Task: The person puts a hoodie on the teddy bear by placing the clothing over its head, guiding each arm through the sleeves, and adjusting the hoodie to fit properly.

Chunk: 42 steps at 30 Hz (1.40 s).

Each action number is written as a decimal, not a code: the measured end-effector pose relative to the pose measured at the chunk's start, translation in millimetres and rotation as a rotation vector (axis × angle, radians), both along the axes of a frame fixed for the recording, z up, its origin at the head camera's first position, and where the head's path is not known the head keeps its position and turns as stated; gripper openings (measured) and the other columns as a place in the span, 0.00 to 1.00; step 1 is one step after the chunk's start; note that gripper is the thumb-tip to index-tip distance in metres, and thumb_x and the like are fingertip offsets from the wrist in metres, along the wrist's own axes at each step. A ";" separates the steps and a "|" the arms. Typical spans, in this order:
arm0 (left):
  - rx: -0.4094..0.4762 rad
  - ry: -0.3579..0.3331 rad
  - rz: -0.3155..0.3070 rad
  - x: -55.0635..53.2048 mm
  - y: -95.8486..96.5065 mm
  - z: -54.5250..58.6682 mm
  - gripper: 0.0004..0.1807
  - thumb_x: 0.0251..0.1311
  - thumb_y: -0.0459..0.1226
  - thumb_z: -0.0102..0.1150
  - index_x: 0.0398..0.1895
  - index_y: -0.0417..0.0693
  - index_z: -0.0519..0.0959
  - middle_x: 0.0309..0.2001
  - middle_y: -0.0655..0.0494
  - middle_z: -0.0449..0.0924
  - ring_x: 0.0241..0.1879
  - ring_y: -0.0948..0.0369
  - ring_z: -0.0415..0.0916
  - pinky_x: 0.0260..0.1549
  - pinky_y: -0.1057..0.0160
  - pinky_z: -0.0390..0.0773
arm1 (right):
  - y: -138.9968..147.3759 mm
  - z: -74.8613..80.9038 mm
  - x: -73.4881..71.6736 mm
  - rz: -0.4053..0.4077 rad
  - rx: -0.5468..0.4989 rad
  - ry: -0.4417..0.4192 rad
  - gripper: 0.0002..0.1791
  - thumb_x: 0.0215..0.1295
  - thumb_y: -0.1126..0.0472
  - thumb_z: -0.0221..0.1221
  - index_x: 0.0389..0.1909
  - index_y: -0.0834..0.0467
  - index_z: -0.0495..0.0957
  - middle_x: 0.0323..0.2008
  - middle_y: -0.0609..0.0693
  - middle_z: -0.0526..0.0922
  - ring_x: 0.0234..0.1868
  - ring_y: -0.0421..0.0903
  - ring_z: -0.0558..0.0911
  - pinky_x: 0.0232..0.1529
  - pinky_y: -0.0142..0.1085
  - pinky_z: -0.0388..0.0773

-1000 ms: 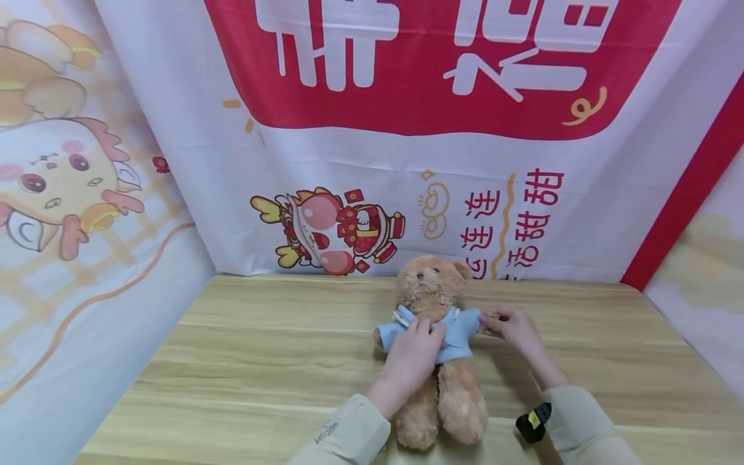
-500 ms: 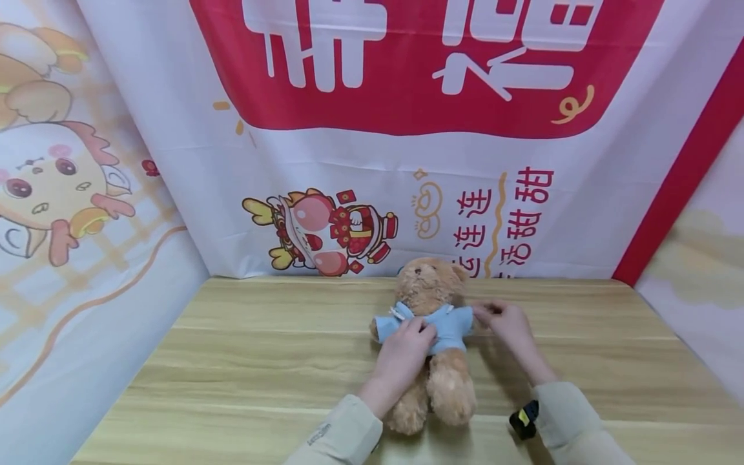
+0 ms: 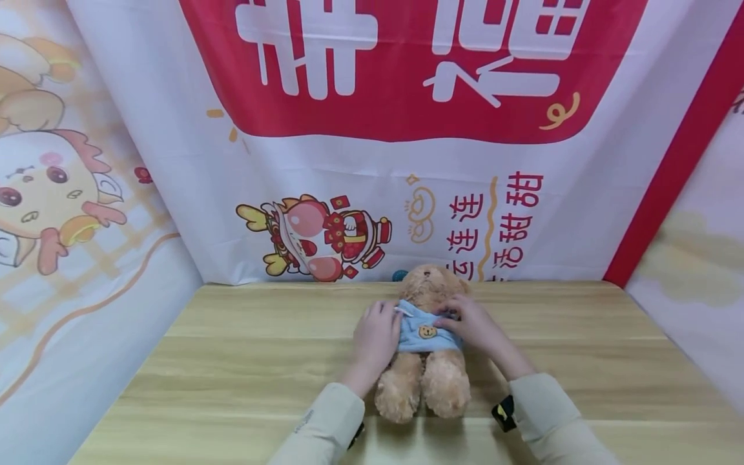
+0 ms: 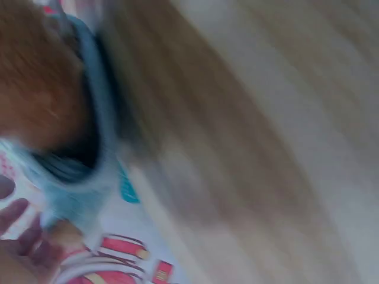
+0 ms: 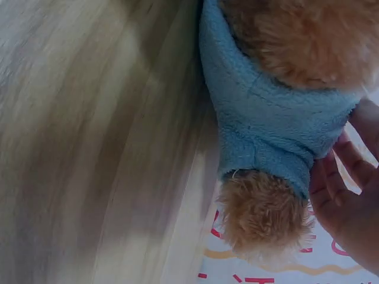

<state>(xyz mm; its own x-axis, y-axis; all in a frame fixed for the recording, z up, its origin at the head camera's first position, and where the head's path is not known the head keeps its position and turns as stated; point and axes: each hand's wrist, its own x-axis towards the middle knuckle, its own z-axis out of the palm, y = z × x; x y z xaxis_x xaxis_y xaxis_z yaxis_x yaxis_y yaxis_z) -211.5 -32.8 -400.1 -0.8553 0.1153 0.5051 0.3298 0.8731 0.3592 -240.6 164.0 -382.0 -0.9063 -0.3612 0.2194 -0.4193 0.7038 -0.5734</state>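
Observation:
A brown teddy bear (image 3: 421,384) lies on its back on the wooden table, legs towards me. It wears a light blue hoodie (image 3: 414,339) with a small bear-face badge (image 3: 427,331) on the front. My left hand (image 3: 376,336) is at the bear's left-hand side as I look, covering that arm; in the blurred left wrist view its fingers (image 4: 13,213) are spread near the paw. Across the other side of the chest, my right hand (image 3: 476,326) touches the hoodie. In the right wrist view its slightly bent fingertips (image 5: 320,189) rest against the blue cloth beside the furry paw (image 5: 266,216).
The wooden table (image 3: 244,361) extends around the bear. A white and red printed cloth (image 3: 325,155) hangs behind its far edge, just beyond the bear's head. Another printed cloth (image 3: 87,258) hangs at the left. A dark device (image 3: 504,413) sits under the right sleeve.
My left hand has moved off the hoodie's front to the bear's left-hand side, uncovering the badge. My right hand has come inward from the bear's paw onto the chest.

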 end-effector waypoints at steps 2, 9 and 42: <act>0.042 -0.107 0.054 -2.6 -6.5 -6.1 0.14 0.66 0.45 0.54 0.47 0.46 0.79 0.44 0.47 0.80 0.46 0.50 0.78 0.46 0.53 0.77 | -2.3 0.0 -0.1 0.007 0.010 -0.020 0.08 0.59 0.60 0.64 0.39 0.57 0.83 0.41 0.53 0.80 0.45 0.52 0.79 0.49 0.49 0.76; 0.164 -0.300 0.044 -4.6 -13.9 -12.3 0.11 0.68 0.44 0.52 0.41 0.45 0.76 0.41 0.47 0.75 0.44 0.48 0.76 0.41 0.50 0.77 | -4.3 3.8 -5.2 0.055 -0.022 -0.100 0.07 0.63 0.58 0.60 0.38 0.57 0.80 0.43 0.54 0.78 0.47 0.51 0.77 0.52 0.49 0.75; 0.343 -0.405 -0.013 -12.3 -28.2 -10.6 0.23 0.73 0.48 0.38 0.52 0.46 0.79 0.48 0.42 0.82 0.49 0.45 0.79 0.49 0.47 0.76 | 38.0 -0.3 8.4 -0.034 -0.060 -0.385 0.22 0.65 0.50 0.58 0.50 0.62 0.75 0.47 0.60 0.80 0.47 0.52 0.78 0.40 0.39 0.77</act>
